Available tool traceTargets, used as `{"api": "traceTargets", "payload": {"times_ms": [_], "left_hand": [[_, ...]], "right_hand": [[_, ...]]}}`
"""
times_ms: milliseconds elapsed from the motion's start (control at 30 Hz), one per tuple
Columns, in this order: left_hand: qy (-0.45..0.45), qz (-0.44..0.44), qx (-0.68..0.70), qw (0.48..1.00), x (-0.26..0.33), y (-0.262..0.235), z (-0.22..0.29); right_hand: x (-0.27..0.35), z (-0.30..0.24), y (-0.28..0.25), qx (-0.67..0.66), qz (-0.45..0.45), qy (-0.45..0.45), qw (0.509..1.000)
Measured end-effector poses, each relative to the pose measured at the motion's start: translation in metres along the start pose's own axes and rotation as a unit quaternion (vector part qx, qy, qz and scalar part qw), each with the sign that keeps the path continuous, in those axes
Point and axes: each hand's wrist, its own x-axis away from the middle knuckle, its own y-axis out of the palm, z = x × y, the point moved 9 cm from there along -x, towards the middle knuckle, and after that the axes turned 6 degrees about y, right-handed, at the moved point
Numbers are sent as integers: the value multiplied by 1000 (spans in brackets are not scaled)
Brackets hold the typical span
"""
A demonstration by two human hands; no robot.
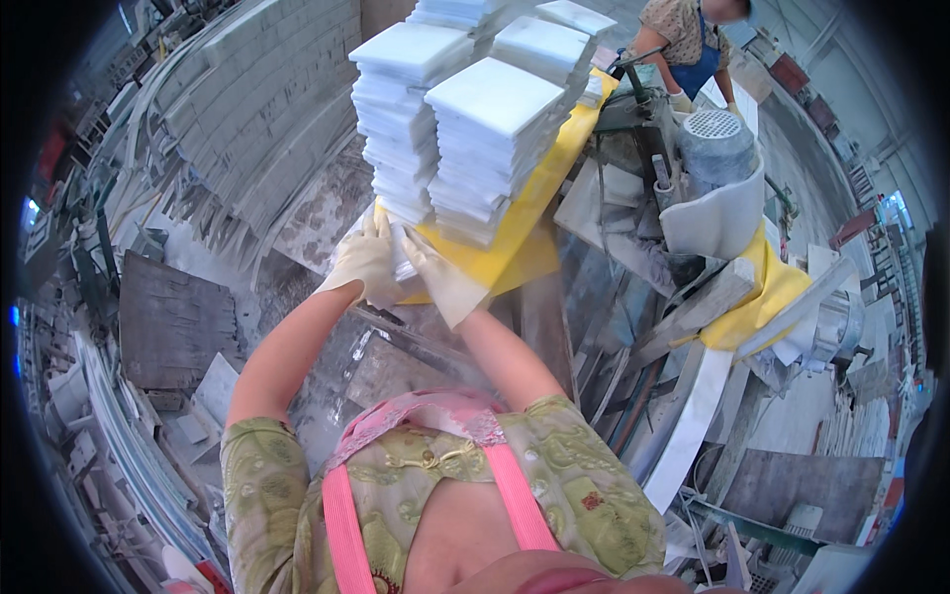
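White-gloved left hand [362, 261] and right hand [445, 279] reach forward, fingers straight; flanking tiles [402, 255]; whether gripping, cannot tell

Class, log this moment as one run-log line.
left hand: gloved, touching white slabs | right hand: gloved, touching same slabs | tall stacks: beyond hands | yellow sheet: at stacks' base

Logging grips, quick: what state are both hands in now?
Left hand: fingers extended against white slabs; grip can't be told.
Right hand: fingers extended against the same slabs; grip can't be told.
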Motion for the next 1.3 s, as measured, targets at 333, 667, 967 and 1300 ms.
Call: {"api": "traceTargets", "payload": {"times_ms": [333,667,967,1300], "left_hand": [[21,31,50,998,1,-4,-2],[83,245,240,935,-5,21,-17],[133,135,286,939,13,15,-40],[192,109,309,925,11,17,-74]], "right_hand": [[-3,14,0,10,-2,7,1000],[-48,93,-13,-296,43,53,953],[20,69,4,-184,263,94,943],[15,52,58,-58,253,61,964]]}}
